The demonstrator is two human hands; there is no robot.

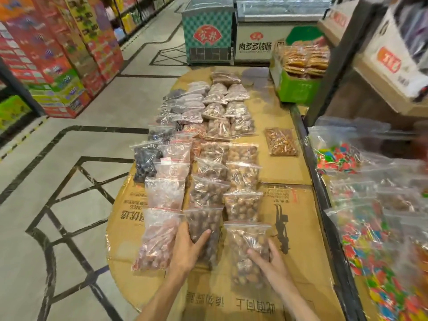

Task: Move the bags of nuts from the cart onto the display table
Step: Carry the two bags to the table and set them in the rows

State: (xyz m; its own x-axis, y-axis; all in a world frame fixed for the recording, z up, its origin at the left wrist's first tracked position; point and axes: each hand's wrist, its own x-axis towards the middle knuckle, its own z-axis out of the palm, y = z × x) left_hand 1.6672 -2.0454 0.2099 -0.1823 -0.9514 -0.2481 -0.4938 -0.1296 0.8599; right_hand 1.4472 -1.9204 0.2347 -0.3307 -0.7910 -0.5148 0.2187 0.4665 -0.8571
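Here both hands are down at the near end of the display surface (298, 218), which is covered with flattened cardboard and already carries several long rows of zip bags running away from the viewer. The left hand (187, 246) has its fingers (201, 235) curled over the lower part of a dark-nut bag (203, 225), thumb on one side and the rest on the other, so it holds that bag against the cardboard. The right hand (268, 258) wraps round the right edge of a lighter-nut bag (247, 246), thumb lying across its front. Each bag lies at the near end of its own row, just below the bag ahead of it, and beside a bag of reddish nuts (157, 239) that ends the left row. By my reading the step in hand is placing and squaring these two bags, not fetching. The cart (324, 181) stands along the right, its black rim just beside the surface, loaded with bags of bright candy (361, 237) and others too blurred to name. Next, I judge, both hands need to let go and reach right to the cart for more.
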